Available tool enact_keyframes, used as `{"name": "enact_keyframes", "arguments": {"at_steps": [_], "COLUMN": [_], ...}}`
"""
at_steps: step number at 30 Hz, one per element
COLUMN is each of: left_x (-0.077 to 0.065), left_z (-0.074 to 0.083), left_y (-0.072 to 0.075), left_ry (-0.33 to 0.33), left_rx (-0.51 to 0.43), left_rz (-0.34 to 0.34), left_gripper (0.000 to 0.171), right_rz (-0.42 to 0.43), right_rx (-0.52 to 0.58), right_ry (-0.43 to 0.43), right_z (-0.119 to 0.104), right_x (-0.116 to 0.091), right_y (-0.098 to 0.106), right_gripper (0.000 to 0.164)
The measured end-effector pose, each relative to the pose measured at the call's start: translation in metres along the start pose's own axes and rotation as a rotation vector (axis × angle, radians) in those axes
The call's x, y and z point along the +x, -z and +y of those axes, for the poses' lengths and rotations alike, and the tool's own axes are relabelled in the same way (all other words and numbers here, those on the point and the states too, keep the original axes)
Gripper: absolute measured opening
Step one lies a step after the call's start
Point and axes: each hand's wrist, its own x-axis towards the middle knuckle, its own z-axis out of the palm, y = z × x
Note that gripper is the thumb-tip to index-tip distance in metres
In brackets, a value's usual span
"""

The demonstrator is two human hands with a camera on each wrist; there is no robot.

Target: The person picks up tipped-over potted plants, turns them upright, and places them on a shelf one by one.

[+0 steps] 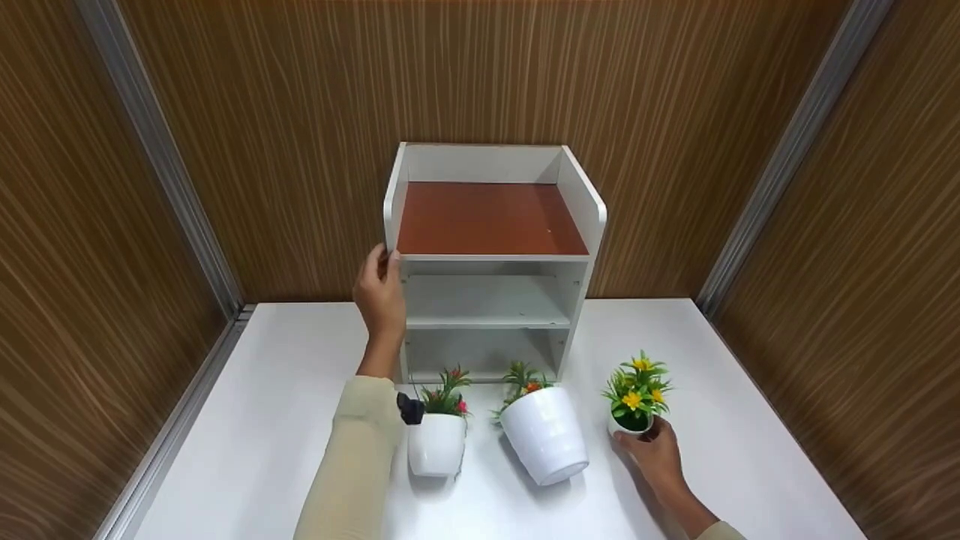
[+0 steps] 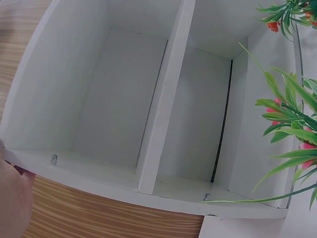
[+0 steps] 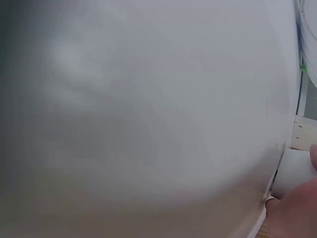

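Observation:
My left hand [image 1: 381,296] grips the left side panel of a white shelf unit [image 1: 583,202], thumb at its front edge and fingers around the outer side. In the left wrist view part of that hand [image 2: 14,196] shows at the panel edge. Off to the right, my right hand [image 1: 656,454] holds a small white pot [image 1: 615,426] by its side, with a yellow-flowered artificial plant [image 1: 634,390] in it. The right wrist view shows the fingers [image 3: 294,213] at the white pot [image 3: 292,173]; a blurred pale surface fills most of that view.
Before the shelf unit are a white pot [image 1: 436,446] with pinkish-red flowers and a larger white pot [image 1: 544,435] with orange flowers, tipped so its base faces front. All stand on a white table [image 1: 255,420]. Wood-grain panels [image 1: 300,150] enclose the back and sides.

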Motion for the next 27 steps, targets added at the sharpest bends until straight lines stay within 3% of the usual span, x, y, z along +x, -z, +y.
{"name": "enact_keyframes", "arguments": {"at_steps": [11, 27], "left_x": [0.0010, 0.0012], "left_z": [-0.0019, -0.0008], "left_y": [-0.0007, -0.0006], "left_ry": [0.002, 0.002], "left_rx": [-0.012, 0.000], "left_rz": [0.011, 0.016], "left_gripper": [0.038, 0.037], "right_rz": [0.011, 0.040], "right_rx": [0.075, 0.083], "right_ry": [-0.056, -0.067], "right_z": [-0.0050, -0.0071], "right_x": [-0.0049, -0.0078], "right_y": [0.0040, 0.0032], "right_gripper": [0.095, 0.097]}}
